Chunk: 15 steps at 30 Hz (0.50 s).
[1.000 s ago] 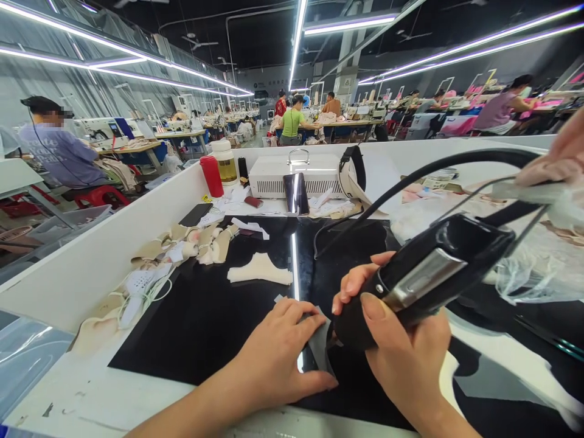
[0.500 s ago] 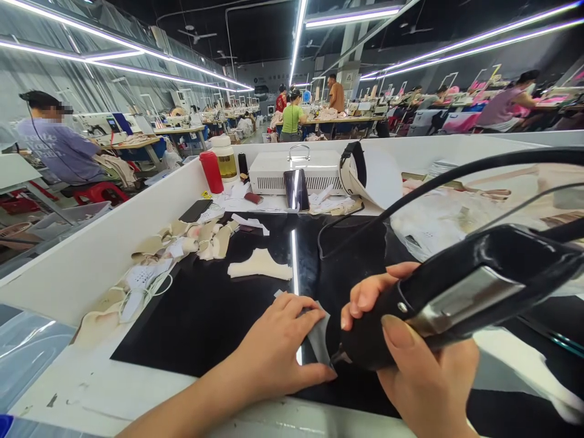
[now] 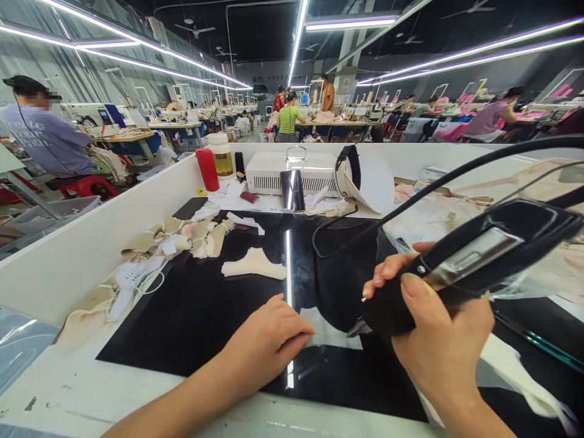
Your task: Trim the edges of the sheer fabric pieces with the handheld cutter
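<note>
My right hand (image 3: 433,328) grips a thick black corded hand tool (image 3: 474,261) with a silver metal plate on its side. The narrow metal tip of the tool points down-left, close to the right part of a thin, translucent grey-white piece of fabric (image 3: 335,331). That piece lies on a glossy black mat (image 3: 205,322). At its left edge is my left hand (image 3: 274,334), fingers closed together with the thumb; the fingertips partly hide the fabric. Farther back on the mat lies a cream shaped cloth piece (image 3: 253,263).
Beige cups and white pieces (image 3: 137,267) are piled on the left. Behind the mat stand a white vented box (image 3: 292,167), a phone (image 3: 292,190), a red cup (image 3: 207,169) and a visor (image 3: 365,176). White cloth (image 3: 515,365) lies right; the cable (image 3: 438,182) arches overhead. Co-workers sit beyond.
The grey piece, earlier folded under my left hand, now lies flatter and more in view. My left fingers have drawn together. The tool has moved slightly up and right with my right hand.
</note>
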Available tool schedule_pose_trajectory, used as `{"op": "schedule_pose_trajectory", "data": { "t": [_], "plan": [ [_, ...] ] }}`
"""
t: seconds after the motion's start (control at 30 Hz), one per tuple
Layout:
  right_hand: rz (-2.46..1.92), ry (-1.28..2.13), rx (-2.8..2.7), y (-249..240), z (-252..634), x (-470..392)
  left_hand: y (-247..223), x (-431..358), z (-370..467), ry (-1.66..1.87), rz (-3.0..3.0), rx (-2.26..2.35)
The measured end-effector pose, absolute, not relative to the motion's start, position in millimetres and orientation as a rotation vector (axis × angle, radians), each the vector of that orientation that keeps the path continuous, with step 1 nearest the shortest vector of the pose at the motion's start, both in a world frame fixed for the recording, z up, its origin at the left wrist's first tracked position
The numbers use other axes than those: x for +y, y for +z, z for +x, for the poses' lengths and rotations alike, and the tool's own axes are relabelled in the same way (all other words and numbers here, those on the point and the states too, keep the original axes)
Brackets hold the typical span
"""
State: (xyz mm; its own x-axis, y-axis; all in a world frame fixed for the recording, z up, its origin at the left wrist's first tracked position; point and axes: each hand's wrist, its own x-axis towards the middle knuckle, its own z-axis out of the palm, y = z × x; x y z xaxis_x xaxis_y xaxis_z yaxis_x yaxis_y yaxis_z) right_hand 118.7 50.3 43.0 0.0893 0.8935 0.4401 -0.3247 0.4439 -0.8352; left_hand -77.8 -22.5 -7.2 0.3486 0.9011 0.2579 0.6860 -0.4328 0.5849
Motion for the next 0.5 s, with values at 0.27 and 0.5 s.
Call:
{"op": "schedule_pose_trajectory", "data": {
  "t": [0.27,0.5],
  "plan": [
    [-0.519,1.152,-1.17,42,97,31,-7,-20,-78,0.819,2.226,1.337],
    [-0.477,1.202,-1.188,40,92,30,-4,-19,-78,0.748,2.197,1.355]
  ]
}}
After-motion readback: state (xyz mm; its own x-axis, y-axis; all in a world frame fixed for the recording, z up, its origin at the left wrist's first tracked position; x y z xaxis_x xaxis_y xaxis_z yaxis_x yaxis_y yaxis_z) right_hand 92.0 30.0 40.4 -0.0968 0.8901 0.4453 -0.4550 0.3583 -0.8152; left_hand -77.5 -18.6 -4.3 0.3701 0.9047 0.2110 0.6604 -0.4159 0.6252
